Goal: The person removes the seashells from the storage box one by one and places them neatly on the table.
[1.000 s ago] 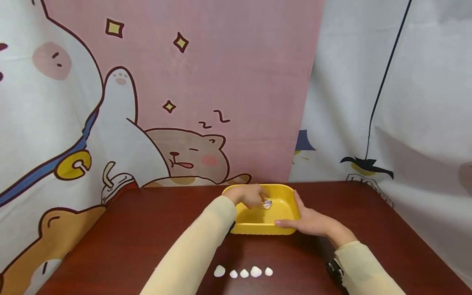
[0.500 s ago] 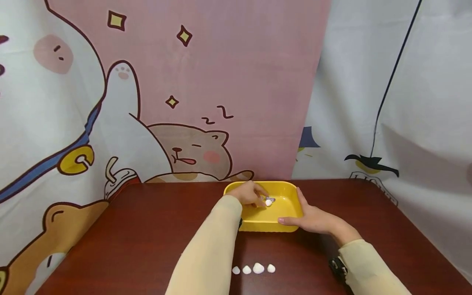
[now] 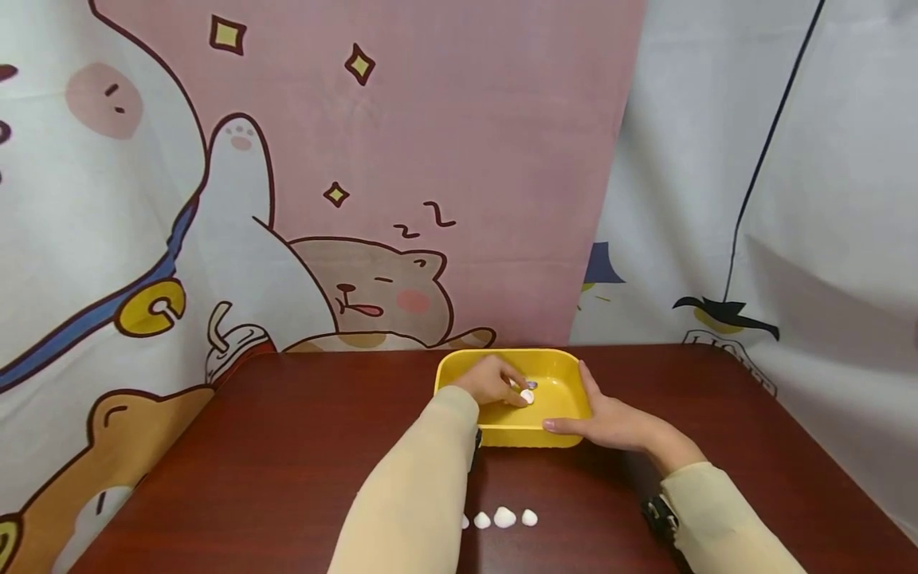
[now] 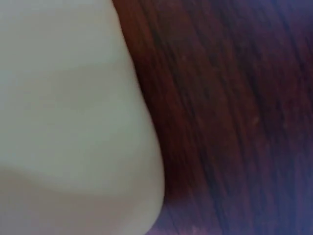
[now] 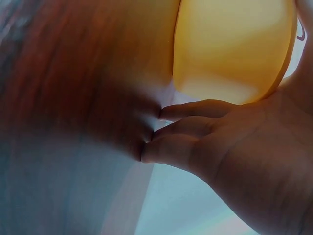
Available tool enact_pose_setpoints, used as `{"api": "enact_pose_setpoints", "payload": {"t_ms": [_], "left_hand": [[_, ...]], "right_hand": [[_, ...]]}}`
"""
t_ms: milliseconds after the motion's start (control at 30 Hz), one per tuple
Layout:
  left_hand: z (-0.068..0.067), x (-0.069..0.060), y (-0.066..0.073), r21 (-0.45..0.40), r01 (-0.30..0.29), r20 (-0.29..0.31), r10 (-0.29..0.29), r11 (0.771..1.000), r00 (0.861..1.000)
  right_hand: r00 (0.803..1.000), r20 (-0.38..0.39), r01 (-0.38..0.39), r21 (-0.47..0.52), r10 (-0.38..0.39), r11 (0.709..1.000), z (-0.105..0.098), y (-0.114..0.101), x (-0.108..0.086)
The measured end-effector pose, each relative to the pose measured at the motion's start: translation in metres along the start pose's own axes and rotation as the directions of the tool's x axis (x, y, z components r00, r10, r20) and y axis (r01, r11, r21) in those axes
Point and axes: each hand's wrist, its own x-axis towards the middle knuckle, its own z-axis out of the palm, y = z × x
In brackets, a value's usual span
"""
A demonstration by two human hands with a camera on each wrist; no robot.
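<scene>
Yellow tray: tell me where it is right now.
In the head view, the yellow tray is on the far part of the table, just right of centre, with the left hand inside it and the right hand at its right end.

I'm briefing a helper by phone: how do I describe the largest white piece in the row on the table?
On the red-brown table, find the yellow tray. On its near side lies a row of small white pieces, beside the left sleeve. The largest white piece is second from the row's right end, bigger than either neighbour.
</scene>
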Motion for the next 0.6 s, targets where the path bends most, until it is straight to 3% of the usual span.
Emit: {"api": "enact_pose_setpoints", "payload": {"t_ms": [267, 433, 600], "left_hand": [[0.0, 0.003, -0.011, 0.06, -0.034, -0.055, 0.037, 0.998, 0.998], [-0.007, 0.001, -0.016, 0.104, -0.007, -0.101, 0.018, 0.995, 0.995], [-0.011, -0.002, -0.009, 0.208, 0.019, -0.134, 0.009, 0.978, 0.991]], "right_hand": [[1.0, -0.002, -0.003, 0.017, 0.003, 1.0, 0.001, 0.001, 0.0], [1.0, -0.001, -0.023, 0.018, 0.023, 1.0, 0.002, 0.0, 0.0], [1.0, 0.0, -0.024, 0.01, 0.024, 1.0, 0.0, 0.001, 0.001]]}}
